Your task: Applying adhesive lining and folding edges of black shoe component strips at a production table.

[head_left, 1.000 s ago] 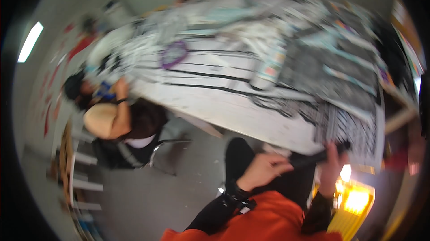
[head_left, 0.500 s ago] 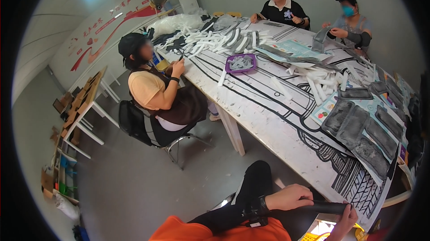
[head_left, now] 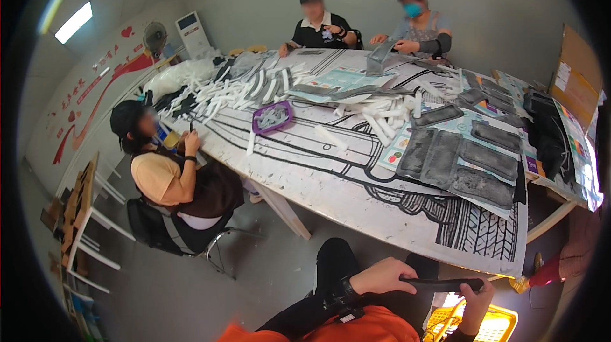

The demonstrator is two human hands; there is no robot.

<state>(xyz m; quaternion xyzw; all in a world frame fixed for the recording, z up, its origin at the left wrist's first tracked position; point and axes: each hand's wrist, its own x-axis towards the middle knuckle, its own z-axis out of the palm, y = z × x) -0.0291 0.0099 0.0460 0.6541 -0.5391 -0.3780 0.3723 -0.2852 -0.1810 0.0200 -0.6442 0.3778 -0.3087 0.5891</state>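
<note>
Over my lap, close to the near edge of the table, I hold a long, narrow black piece (head_left: 442, 285) with both hands. Its exact kind does not show. My left hand (head_left: 385, 276) grips its left end, thumb and fingers closed on it. At the other end, my right hand (head_left: 478, 300) has its fingers wrapped round the piece. A yellow plastic basket (head_left: 503, 325) is below my right hand, partly hidden by it.
A long table (head_left: 305, 183) holds grey padded pieces (head_left: 439, 157), white strips (head_left: 216, 90) and a purple tray (head_left: 289, 124). One person (head_left: 172, 164) sits at the left; two more are across the table. Cardboard (head_left: 576, 68) stands far right.
My view has swung right, so the table and people appear farther left and more of the right side shows. Both hands still hold the black piece, now closer to level.
</note>
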